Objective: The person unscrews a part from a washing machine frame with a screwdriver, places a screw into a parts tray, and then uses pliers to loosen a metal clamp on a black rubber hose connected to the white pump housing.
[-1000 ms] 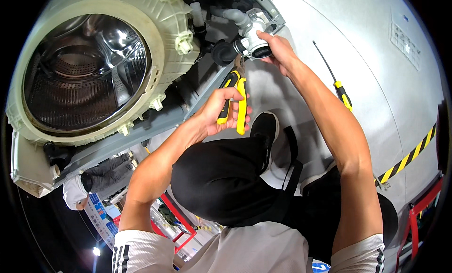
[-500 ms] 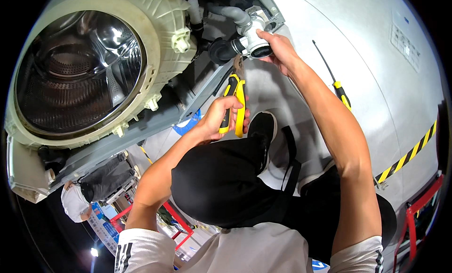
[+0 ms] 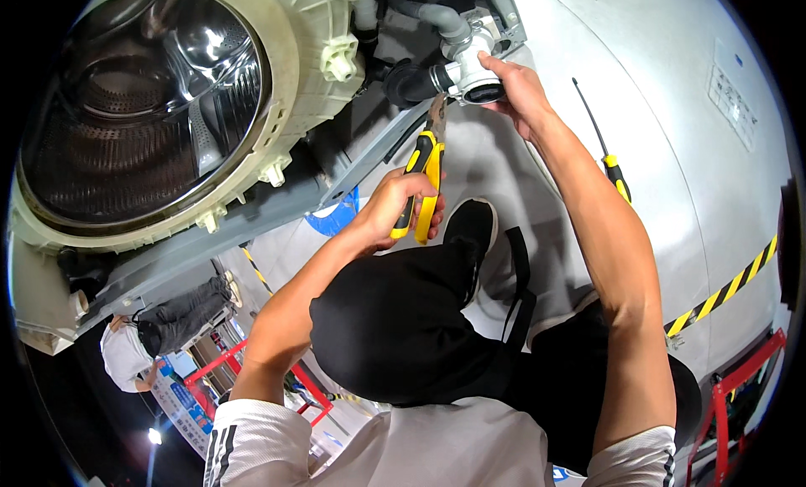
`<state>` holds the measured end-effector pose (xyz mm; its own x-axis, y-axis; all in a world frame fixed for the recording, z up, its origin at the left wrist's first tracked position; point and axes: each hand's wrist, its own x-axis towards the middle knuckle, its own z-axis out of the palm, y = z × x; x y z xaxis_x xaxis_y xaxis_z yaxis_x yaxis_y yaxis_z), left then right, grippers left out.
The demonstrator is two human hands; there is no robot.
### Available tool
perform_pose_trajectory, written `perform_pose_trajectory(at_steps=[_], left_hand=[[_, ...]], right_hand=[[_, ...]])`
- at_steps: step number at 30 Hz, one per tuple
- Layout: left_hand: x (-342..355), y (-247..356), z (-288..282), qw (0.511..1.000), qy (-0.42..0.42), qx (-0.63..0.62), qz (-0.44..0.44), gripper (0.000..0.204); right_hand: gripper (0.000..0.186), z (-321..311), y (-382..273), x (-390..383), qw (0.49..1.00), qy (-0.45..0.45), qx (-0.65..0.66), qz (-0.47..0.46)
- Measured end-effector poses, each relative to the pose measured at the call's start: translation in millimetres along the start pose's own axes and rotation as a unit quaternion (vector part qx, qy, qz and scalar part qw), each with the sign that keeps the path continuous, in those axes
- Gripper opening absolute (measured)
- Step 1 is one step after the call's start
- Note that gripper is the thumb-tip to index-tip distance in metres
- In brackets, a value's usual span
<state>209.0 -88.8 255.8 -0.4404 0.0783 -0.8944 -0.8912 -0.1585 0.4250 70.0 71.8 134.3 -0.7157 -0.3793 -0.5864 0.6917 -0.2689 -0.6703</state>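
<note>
My left hand point(image 3: 398, 208) is closed around the yellow-and-black handles of a pair of pliers point(image 3: 430, 158). The jaws point up and meet the clamp area where a black rubber hose point(image 3: 409, 83) joins a white drain pump point(image 3: 478, 65). Whether the jaws grip the clamp itself I cannot tell. My right hand point(image 3: 518, 94) holds the pump from its right side, thumb on top, the other fingers partly hidden behind it. A round dark opening on the pump faces toward me. A grey corrugated hose point(image 3: 442, 18) runs into the pump's upper end.
A washing machine tub with a steel drum point(image 3: 143, 109) fills the upper left, above a grey metal frame edge point(image 3: 369, 155). On the floor at right lies a screwdriver point(image 3: 610, 155). Black-and-yellow tape point(image 3: 722, 287) and red metal frames point(image 3: 724, 403) stand beyond. Another person point(image 3: 130, 353) is at lower left.
In the picture, the pump, hoses and drum have shifted slightly right and down. My right hand stays on the pump, and the pliers keep their place at the hose joint, tilted slightly more.
</note>
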Motion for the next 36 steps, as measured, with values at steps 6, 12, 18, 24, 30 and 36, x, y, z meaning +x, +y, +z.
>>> perform_pose_trajectory(at_steps=[6, 12, 18, 24, 30, 36], left_hand=[[2, -8, -6, 1.0, -0.013, 0.005, 0.014, 0.05], [-3, 5, -16, 0.998, 0.008, 0.055, 0.0, 0.052], [0, -10, -3, 0.999, -0.001, -0.034, 0.008, 0.056], [-5, -3, -18, 0.994, 0.046, 0.099, 0.014, 0.045], [-60, -36, -121, 0.964, 0.252, -0.054, 0.064, 0.034], [-36, -83, -78, 0.992, 0.103, 0.051, 0.046, 0.051]], right_hand=[[0.043, -2, -1, 0, 1.0, 0.005, -0.019, -0.018], [0.043, -3, 6, 4, 1.0, -0.006, 0.012, -0.009], [0.044, 5, -3, -4, 0.999, 0.015, -0.031, -0.017], [0.044, -4, -6, 7, 1.0, 0.007, -0.015, -0.001], [0.045, 5, -15, 10, 0.999, 0.053, -0.005, -0.004], [0.042, -5, -15, 7, 1.0, -0.018, 0.011, 0.016]])
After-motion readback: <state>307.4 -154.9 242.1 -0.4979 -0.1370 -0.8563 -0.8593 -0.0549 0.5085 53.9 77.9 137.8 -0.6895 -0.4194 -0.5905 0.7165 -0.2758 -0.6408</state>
